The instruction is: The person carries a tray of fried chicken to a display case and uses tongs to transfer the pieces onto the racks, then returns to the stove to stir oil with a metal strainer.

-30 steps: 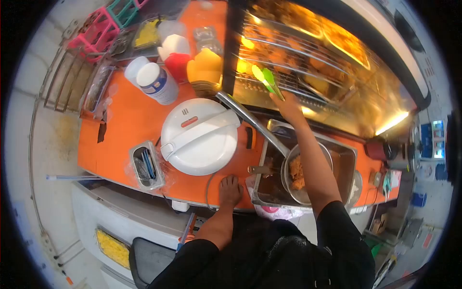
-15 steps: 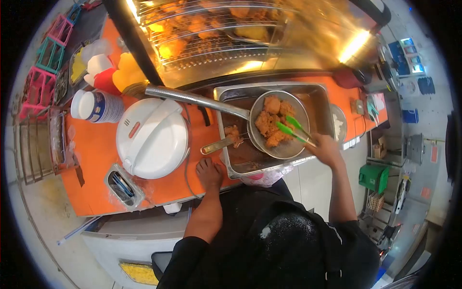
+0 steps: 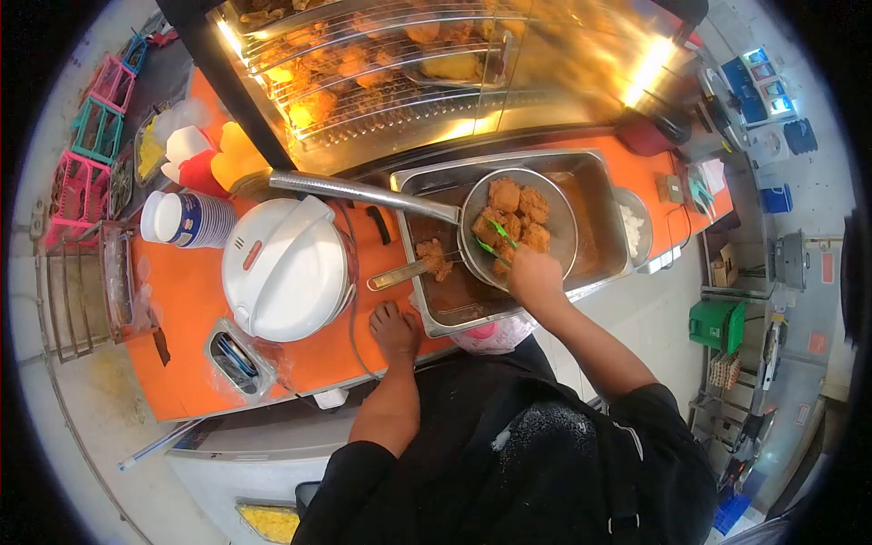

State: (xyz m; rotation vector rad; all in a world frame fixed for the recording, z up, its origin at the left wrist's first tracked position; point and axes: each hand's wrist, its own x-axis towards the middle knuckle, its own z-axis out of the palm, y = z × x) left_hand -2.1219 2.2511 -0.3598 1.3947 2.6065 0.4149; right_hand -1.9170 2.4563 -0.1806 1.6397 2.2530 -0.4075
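My right hand [image 3: 536, 277] grips green-tipped tongs [image 3: 500, 232], whose tips reach in among brown fried chicken pieces [image 3: 534, 205]. These pieces sit in a round metal strainer [image 3: 565, 218] with a long handle [image 3: 372, 193]. Under the strainer is a rectangular metal tray [image 3: 595, 168] with reddish-brown residue or liquid in it. A flat-handled utensil [image 3: 400, 274] rests across the tray's left rim beside a brown piece [image 3: 434, 260]. My left hand [image 3: 396, 332] lies on the orange counter left of the tray, fingers spread and holding nothing.
A lit glass food warmer [image 3: 400, 100] with racks of fried food stands behind the tray. To the left are a white lidded appliance [image 3: 286, 268], stacked paper cups [image 3: 204, 220] and a small metal container [image 3: 238, 359]. A bowl [image 3: 643, 232] with white contents sits at right.
My right hand and the tongs have moved left and slightly up, deeper over the chicken in the strainer. The camera view has shifted a little. My left hand stays on the counter.
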